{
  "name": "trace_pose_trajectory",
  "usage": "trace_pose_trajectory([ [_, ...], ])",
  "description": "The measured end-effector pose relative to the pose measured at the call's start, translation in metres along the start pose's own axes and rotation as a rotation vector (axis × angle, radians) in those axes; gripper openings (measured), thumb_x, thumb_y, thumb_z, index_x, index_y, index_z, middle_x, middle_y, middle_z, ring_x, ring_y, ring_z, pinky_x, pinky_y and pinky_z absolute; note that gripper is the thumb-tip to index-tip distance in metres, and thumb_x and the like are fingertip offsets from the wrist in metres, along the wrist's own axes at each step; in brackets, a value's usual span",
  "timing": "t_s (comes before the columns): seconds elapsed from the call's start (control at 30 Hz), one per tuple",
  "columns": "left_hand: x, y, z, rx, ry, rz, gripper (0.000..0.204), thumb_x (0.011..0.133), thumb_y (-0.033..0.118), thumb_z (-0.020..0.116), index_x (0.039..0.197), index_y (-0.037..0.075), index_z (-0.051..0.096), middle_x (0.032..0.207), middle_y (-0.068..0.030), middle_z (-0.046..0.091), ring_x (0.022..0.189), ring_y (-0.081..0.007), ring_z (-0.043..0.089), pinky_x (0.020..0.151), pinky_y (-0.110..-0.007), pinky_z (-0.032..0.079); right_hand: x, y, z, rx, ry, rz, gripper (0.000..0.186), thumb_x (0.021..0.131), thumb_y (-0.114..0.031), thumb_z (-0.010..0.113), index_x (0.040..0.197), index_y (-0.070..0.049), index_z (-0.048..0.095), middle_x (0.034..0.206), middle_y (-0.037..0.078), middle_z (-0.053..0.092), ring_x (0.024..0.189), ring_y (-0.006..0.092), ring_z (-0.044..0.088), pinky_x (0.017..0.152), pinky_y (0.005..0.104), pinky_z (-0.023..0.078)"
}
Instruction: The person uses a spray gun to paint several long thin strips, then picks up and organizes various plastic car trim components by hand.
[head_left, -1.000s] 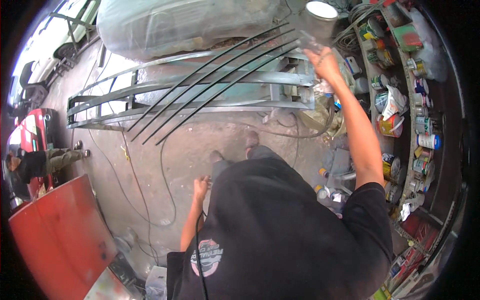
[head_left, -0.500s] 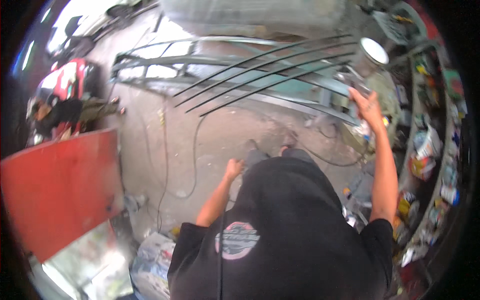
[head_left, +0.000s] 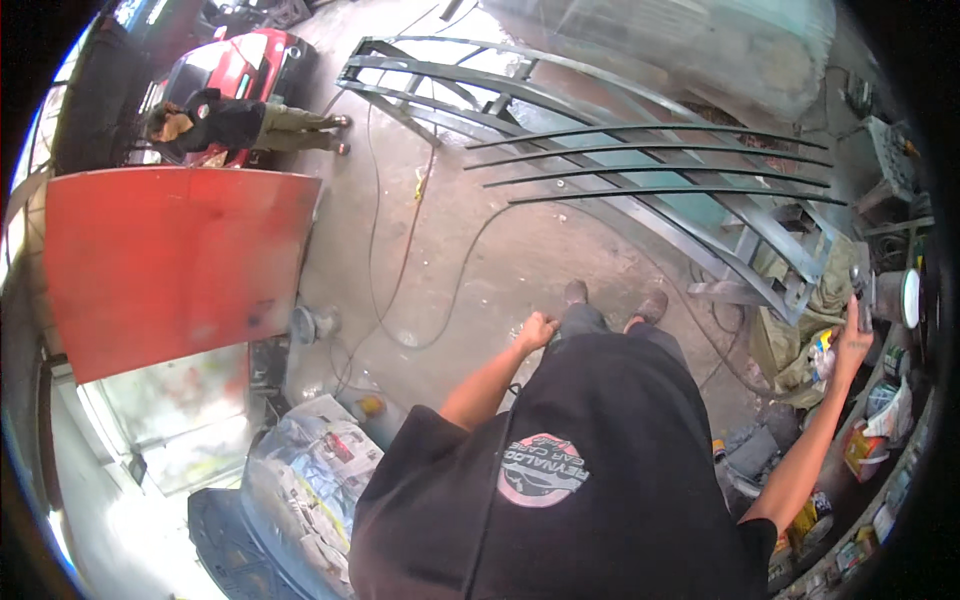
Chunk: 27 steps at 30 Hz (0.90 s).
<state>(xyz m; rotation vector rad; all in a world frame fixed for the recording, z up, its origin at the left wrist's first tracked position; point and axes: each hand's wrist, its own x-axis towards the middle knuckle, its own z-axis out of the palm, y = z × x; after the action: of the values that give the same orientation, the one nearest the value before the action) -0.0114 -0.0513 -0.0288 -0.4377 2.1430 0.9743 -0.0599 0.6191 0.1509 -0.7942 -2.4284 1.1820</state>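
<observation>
- Four slim black strips (head_left: 640, 148) run side by side across the long grey metal frame (head_left: 440, 70), their left ends reaching out over the floor.
- We see the right hand (head_left: 853, 345) far out at the right, its fingers wrapped around a spray gun (head_left: 862, 285).
- We find that gun beside the frame's near right end, its white-topped cup (head_left: 910, 298) toward the right edge of our view.
- Our left hand (head_left: 541, 328) is low in front of the body, fingers curled inward; we cannot tell whether they hold anything.
- We have a dark hose (head_left: 470, 270) looping over the floor ahead.
- To our left stands a large red panel (head_left: 180, 265); behind it, we see a co-worker (head_left: 230, 122) beside a red car (head_left: 268, 65).
</observation>
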Motion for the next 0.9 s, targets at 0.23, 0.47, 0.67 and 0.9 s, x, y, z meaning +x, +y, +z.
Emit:
trace_pose_trajectory([
  [0.23,0.035,0.018,-0.046,0.174,-0.102,0.138,0.036,0.088,0.027,0.058,0.101,-0.004,0.071,0.099,-0.0304,0.068,0.098,-0.0428,0.067,0.088,-0.047,0.051,-0.109,-0.040,0.019,0.126,0.031,0.169,0.032,0.096,-0.033,0.066,0.102,-0.002,0.073,0.069,-0.001,0.059,0.057,0.0087,0.049,0.051,0.0276,0.039],
  [0.47,0.072,-0.010,-0.073,0.027,-0.262,0.144,0.034,0.093,0.027,0.059,0.107,-0.002,0.071,0.084,-0.0170,0.073,0.072,-0.0218,0.068,0.065,-0.039,0.054,-0.211,-0.093,0.058,0.059,0.119,0.322,0.033,0.093,-0.035,0.071,0.082,-0.005,0.062,0.061,-0.001,0.054,0.055,0.0097,0.050,0.054,0.0284,0.039],
  [0.67,0.108,-0.071,-0.131,0.237,-0.264,0.379,0.032,0.090,0.026,0.060,0.099,-0.002,0.073,0.082,-0.0180,0.072,0.070,-0.0204,0.068,0.066,-0.037,0.054,-0.293,-0.123,0.076,-0.036,0.146,0.423,0.038,0.092,-0.039,0.071,0.084,-0.003,0.063,0.061,0.002,0.056,0.055,0.0120,0.051,0.054,0.0286,0.040],
  [0.9,0.120,-0.148,-0.165,0.284,-0.280,0.087,0.034,0.086,0.030,0.063,0.097,-0.001,0.073,0.092,-0.0262,0.071,0.088,-0.0395,0.070,0.079,-0.046,0.054,-0.356,-0.139,0.089,-0.015,-0.024,0.469,0.035,0.091,-0.037,0.073,0.084,-0.004,0.062,0.061,0.000,0.054,0.055,0.0108,0.049,0.054,0.0284,0.038],
])
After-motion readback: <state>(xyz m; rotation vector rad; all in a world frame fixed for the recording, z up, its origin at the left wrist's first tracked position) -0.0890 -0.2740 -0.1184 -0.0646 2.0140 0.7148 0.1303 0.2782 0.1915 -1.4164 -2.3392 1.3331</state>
